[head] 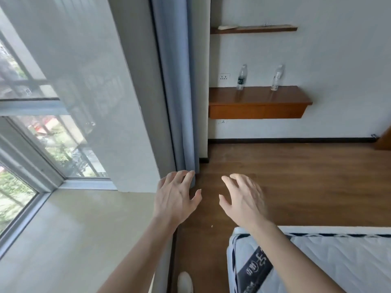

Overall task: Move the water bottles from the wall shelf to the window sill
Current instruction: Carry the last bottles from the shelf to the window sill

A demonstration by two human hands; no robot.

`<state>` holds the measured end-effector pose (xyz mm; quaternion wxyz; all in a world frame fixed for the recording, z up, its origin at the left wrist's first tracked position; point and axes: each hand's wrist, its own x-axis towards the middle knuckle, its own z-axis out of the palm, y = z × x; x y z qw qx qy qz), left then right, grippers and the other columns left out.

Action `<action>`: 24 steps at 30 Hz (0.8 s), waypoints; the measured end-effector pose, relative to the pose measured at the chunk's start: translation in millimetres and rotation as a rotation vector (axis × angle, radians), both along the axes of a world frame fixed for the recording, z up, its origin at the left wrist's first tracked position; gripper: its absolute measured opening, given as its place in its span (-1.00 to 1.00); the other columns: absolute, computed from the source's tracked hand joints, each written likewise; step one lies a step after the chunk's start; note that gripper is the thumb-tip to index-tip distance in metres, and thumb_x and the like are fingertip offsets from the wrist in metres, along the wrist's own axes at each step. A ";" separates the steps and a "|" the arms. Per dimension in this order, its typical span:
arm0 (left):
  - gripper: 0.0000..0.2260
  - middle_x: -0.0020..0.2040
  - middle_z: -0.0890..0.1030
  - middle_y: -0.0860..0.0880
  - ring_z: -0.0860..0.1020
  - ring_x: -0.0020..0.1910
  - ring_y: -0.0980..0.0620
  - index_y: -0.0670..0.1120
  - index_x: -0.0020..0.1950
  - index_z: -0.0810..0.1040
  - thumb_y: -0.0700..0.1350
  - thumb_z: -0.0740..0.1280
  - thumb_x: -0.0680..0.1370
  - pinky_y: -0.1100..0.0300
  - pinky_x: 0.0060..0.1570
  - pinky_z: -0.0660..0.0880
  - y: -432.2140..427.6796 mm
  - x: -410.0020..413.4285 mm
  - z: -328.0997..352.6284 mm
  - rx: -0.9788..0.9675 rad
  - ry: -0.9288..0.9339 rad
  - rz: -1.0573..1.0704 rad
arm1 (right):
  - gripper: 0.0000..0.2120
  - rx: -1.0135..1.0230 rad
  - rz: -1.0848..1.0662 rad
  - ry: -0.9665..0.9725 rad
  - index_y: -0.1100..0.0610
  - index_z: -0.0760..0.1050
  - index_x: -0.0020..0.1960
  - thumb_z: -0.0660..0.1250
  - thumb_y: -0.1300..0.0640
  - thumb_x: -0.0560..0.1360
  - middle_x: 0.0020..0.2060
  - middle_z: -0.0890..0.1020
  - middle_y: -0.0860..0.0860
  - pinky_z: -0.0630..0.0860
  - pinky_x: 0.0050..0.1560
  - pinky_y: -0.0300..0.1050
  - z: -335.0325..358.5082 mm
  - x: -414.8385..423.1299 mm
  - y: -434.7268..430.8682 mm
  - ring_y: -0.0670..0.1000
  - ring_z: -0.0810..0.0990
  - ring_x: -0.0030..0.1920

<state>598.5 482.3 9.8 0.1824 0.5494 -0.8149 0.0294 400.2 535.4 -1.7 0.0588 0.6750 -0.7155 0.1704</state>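
Observation:
Two clear plastic water bottles stand upright on a brown wall shelf [258, 98] across the room: one with a dark label [241, 77] on the left, one with a pale label [276, 78] on the right. The wide beige window sill [84, 225] fills the lower left, beneath the window. My left hand [176, 199] hovers over the sill's right edge, fingers spread, holding nothing. My right hand [241, 199] is beside it over the wooden floor, also spread and empty. Both hands are far from the bottles.
A blue curtain [179, 92] hangs between the window and the shelf wall. A thinner upper shelf [254, 28] is mounted above. A mattress [317, 261] lies at the lower right. Wooden floor [296, 176] stretches to the wall. A white shoe [185, 282] shows below.

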 end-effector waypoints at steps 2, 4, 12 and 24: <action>-0.54 0.14 0.62 0.06 0.58 0.12 -0.07 0.02 0.27 0.53 0.20 0.22 0.46 0.00 0.07 0.52 -31.2 -10.6 -2.0 -0.008 0.008 -0.015 | -0.58 0.011 -0.012 0.002 0.03 0.57 0.22 0.42 -0.08 0.41 0.09 0.61 0.02 0.54 0.11 0.05 -0.8 -8.4 -27.8 0.10 0.60 0.11; -0.55 0.13 0.62 0.06 0.58 0.10 -0.08 0.02 0.26 0.53 0.19 0.24 0.46 0.00 0.06 0.52 -66.1 -22.5 -2.3 -0.003 0.017 -0.030 | -0.58 0.025 -0.023 0.019 0.01 0.55 0.24 0.39 -0.10 0.42 0.11 0.61 0.01 0.54 0.15 0.05 -1.6 -18.5 -58.2 0.09 0.59 0.12; -0.51 0.20 0.59 0.04 0.55 0.16 -0.07 0.02 0.32 0.51 0.22 0.16 0.50 -0.01 0.15 0.49 -243.6 -75.5 7.9 -0.002 -0.019 -0.136 | -0.57 0.039 -0.126 0.045 0.03 0.55 0.25 0.41 -0.10 0.43 0.13 0.62 0.05 0.54 0.18 0.08 -0.7 -68.0 -218.8 0.12 0.61 0.15; -0.51 0.31 0.56 0.00 0.48 0.31 -0.08 0.04 0.41 0.42 0.21 0.20 0.54 -0.10 0.25 0.48 -420.1 -183.7 2.8 0.080 -0.031 -0.322 | -0.52 0.104 -0.299 0.029 -0.01 0.48 0.36 0.33 -0.17 0.50 0.26 0.57 0.05 0.48 0.32 0.05 2.1 -148.9 -365.5 0.10 0.55 0.28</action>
